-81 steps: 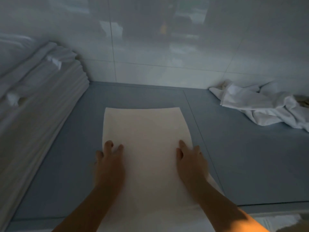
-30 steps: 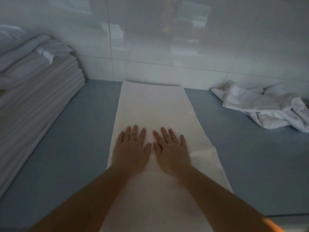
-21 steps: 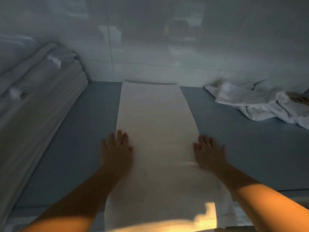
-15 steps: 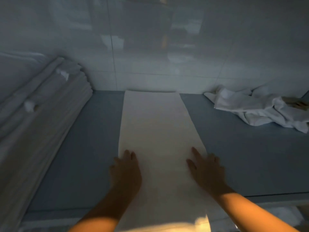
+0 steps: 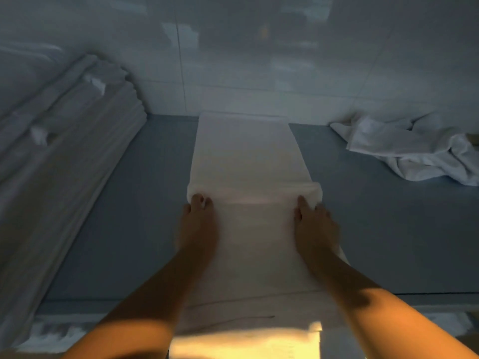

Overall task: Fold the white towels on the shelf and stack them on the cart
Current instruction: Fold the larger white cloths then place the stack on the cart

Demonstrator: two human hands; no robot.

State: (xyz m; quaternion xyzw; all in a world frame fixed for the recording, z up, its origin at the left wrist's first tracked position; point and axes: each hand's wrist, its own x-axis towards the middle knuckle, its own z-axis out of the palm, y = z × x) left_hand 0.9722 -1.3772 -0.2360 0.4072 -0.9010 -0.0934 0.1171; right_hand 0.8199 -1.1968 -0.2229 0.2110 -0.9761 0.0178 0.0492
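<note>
Across the frame's centre, on the grey shelf (image 5: pixel 375 229): long white towel (image 5: pixel 246 156), a raised fold at mid-length. Pinching that fold's corners: left hand (image 5: pixel 198 224) and right hand (image 5: pixel 315 224), fingers clamped on cloth. Best carried toward the upper frame level, edges matched, then pressed flat.

- From my feed I see two arms coming in from the bottom edge, both bare from the forearm down to the fingers.
- No sleeve or cuff shows on either forearm within my view.
- The left hand (image 5: pixel 198 224) wears no glove, ring or watch that I can make out.
- The right hand (image 5: pixel 315 225) is likewise ungloved, its wrist plain.
- Fingernails look short and unpainted, though motion blur softens them.
- Warm light falls across both forearms near the frame's lower edge; the hands sit in dimmer light.
</note>
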